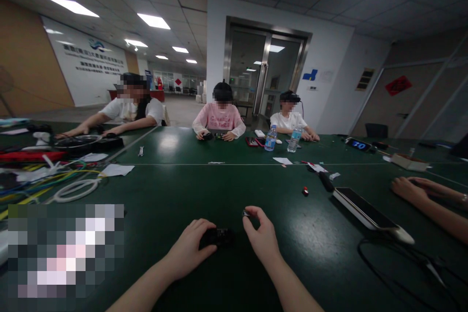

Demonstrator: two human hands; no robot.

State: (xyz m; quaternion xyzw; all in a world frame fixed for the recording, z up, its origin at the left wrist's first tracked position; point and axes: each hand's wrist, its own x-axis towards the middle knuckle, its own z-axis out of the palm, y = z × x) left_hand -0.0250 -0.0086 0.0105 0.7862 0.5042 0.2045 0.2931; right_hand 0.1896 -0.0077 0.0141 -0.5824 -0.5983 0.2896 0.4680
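On the green table (234, 185), my left hand (190, 247) is wrapped round the left end of a small black object (222, 236). My right hand (262, 234) is to the right of it, apart from it, with thumb and index finger pinching a tiny dark and silvery piece (245, 213). That piece is too small to identify. A small red item (305, 191) lies beyond my right hand.
A white-edged device (369, 212) and black cable (380, 265) are at right, near another person's hands (413, 190). Cables (75, 190) crowd the left. Across the table sit several people, with two bottles (270, 138) in front of them.
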